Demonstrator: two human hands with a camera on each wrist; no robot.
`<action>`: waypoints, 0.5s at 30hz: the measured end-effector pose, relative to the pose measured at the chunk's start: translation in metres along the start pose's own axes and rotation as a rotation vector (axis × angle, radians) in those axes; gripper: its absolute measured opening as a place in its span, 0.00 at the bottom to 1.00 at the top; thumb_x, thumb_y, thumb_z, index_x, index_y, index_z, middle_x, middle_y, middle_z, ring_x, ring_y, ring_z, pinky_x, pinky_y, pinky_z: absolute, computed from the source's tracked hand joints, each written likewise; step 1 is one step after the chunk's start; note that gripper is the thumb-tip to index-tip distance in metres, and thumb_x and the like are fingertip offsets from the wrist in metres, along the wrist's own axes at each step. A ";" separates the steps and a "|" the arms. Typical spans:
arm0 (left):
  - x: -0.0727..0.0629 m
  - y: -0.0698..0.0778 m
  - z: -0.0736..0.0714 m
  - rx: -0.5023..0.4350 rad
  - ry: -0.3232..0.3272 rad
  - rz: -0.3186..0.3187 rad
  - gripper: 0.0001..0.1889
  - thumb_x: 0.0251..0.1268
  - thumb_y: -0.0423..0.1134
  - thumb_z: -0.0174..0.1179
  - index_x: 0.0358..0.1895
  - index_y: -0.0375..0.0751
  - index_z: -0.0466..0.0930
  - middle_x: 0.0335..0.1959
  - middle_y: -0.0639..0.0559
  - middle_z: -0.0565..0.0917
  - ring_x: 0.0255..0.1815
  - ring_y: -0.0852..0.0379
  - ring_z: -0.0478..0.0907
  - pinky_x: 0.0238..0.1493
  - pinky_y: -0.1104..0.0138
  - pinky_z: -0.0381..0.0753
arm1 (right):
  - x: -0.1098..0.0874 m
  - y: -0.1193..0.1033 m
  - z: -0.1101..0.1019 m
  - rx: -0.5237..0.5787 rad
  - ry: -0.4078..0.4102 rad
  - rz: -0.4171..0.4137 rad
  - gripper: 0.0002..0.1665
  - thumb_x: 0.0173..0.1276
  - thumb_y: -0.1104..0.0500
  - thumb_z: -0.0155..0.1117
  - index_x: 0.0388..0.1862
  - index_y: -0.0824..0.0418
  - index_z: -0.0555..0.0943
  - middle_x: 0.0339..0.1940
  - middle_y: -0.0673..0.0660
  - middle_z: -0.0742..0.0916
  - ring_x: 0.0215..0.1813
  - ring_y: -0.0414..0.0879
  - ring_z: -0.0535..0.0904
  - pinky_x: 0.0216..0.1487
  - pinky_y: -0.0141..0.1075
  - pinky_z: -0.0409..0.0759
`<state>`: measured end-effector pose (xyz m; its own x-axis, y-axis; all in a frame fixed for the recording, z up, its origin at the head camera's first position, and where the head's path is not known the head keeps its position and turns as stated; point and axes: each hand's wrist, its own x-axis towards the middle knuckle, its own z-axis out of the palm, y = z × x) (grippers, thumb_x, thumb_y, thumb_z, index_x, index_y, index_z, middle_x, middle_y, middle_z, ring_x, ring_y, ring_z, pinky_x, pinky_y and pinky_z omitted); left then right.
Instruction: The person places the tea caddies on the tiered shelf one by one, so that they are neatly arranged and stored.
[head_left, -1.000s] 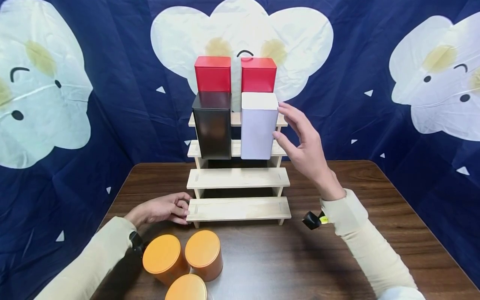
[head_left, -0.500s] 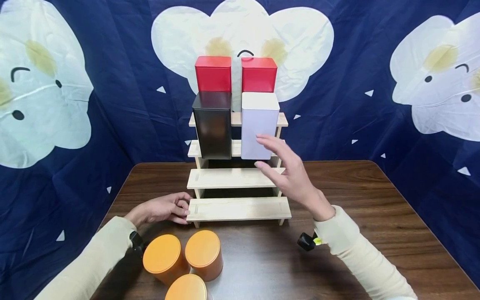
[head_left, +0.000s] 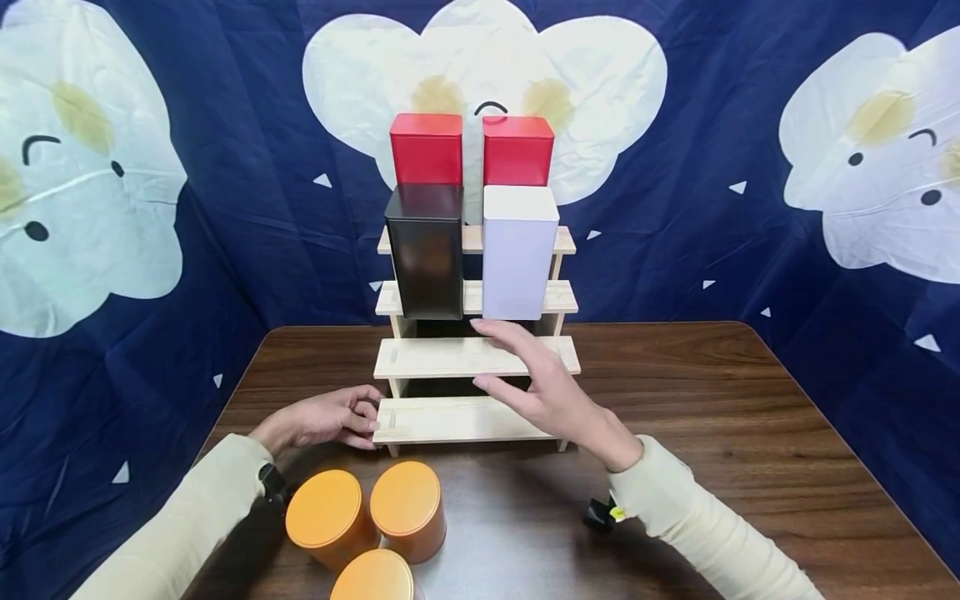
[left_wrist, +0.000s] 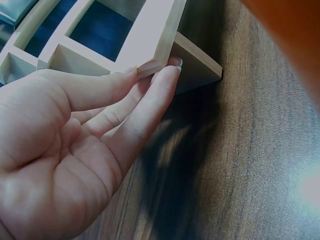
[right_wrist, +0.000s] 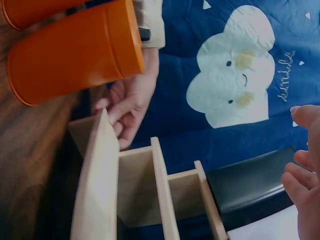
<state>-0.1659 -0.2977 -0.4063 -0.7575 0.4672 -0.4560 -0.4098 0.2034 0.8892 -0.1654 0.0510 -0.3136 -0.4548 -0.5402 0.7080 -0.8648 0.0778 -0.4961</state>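
Left hand (head_left: 322, 419) pinches the left end of the wooden rack's (head_left: 442, 418) lowest step, thumb above, fingers beneath; probably steadies the rack. Right hand (head_left: 547, 392): empty, thumb and fingers apart, in front of the lower steps. Black tin (head_left: 426, 258) and white tin (head_left: 517, 258) stand side by side one step below the top; stepped height leaves the red tins (head_left: 427, 154) visible behind. Three orange tins (head_left: 408, 504) on the table (head_left: 517, 508), near left forearm.
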 end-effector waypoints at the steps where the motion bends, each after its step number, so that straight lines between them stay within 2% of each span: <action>1: 0.000 0.000 0.000 0.001 -0.001 0.000 0.27 0.63 0.23 0.55 0.61 0.30 0.52 0.38 0.46 0.73 0.38 0.51 0.80 0.48 0.55 0.85 | -0.002 0.000 0.002 0.011 -0.013 0.014 0.36 0.61 0.64 0.68 0.68 0.64 0.67 0.66 0.59 0.75 0.66 0.48 0.71 0.68 0.39 0.72; 5: 0.000 -0.001 0.000 0.005 -0.006 0.004 0.26 0.63 0.24 0.55 0.61 0.31 0.53 0.38 0.46 0.74 0.38 0.51 0.81 0.49 0.54 0.85 | -0.007 -0.002 0.011 0.050 -0.056 0.065 0.36 0.63 0.63 0.67 0.69 0.62 0.65 0.67 0.57 0.74 0.67 0.47 0.70 0.67 0.37 0.73; 10: 0.001 -0.001 0.000 0.002 -0.007 0.005 0.26 0.63 0.24 0.55 0.60 0.31 0.53 0.38 0.46 0.74 0.38 0.52 0.80 0.48 0.55 0.85 | -0.013 -0.004 0.021 0.131 -0.108 0.115 0.37 0.64 0.63 0.66 0.70 0.63 0.62 0.67 0.59 0.74 0.68 0.48 0.70 0.67 0.37 0.73; 15: 0.001 -0.001 0.000 -0.005 -0.010 0.008 0.26 0.63 0.23 0.55 0.60 0.31 0.53 0.38 0.46 0.73 0.38 0.52 0.80 0.47 0.56 0.86 | -0.018 -0.004 0.031 0.140 -0.160 0.136 0.38 0.65 0.61 0.65 0.71 0.61 0.61 0.67 0.59 0.74 0.68 0.47 0.70 0.68 0.35 0.72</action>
<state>-0.1665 -0.2978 -0.4074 -0.7559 0.4772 -0.4483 -0.4065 0.1948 0.8926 -0.1470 0.0348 -0.3403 -0.5160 -0.6596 0.5465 -0.7548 0.0484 -0.6542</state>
